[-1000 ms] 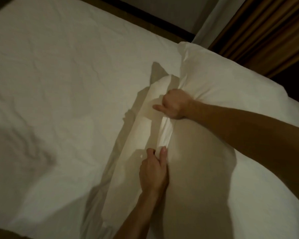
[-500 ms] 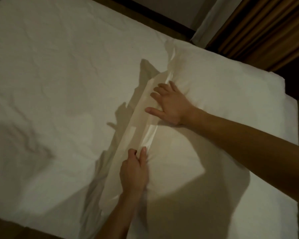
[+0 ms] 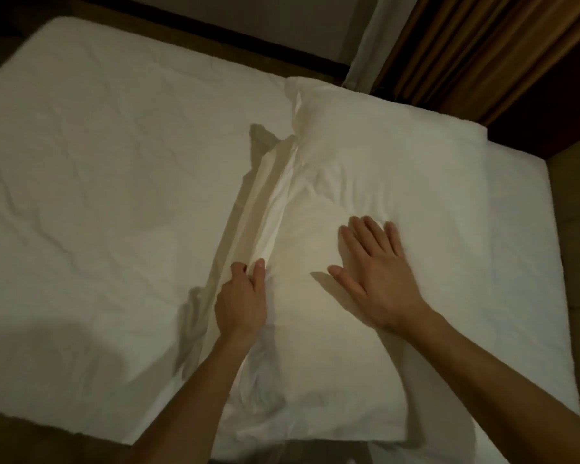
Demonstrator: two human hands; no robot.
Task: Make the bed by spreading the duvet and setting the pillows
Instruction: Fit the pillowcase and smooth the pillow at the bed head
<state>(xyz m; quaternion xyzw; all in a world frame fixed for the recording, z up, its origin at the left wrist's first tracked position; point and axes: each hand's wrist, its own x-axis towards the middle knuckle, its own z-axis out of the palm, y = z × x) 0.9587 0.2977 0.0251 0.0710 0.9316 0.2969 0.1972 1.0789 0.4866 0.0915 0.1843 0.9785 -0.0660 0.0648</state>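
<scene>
- My right hand (image 3: 375,276) lies flat and open, fingers spread, palm pressing down on the soft white fabric pillow (image 3: 382,182).
- My left hand (image 3: 241,303) has its fingers curled, pinching the loose folded flap of the pillowcase (image 3: 265,209) along the pillow's near-left edge.
- The pillow sits directly under my right hand and just right of my left; it spreads away from both hands toward the far right corner of the bed.
- Its long axis runs from close to my body away toward the far edge, tilted a little rightward; the flap runs parallel on its left side, one end at my left hand's fingertips, the other pointing to the far end.
- I judge the next move turns on that flap: my left hand is the nearer one to tuck or smooth it, while my right holds the pillow steady.
- Left of my left hand stretches the wrinkled white sheet covering the mattress (image 3: 98,179).
- Beyond the pillow, past my right hand, hang the pleated brown curtains (image 3: 482,51).
- I can't make out any duvet here.
</scene>
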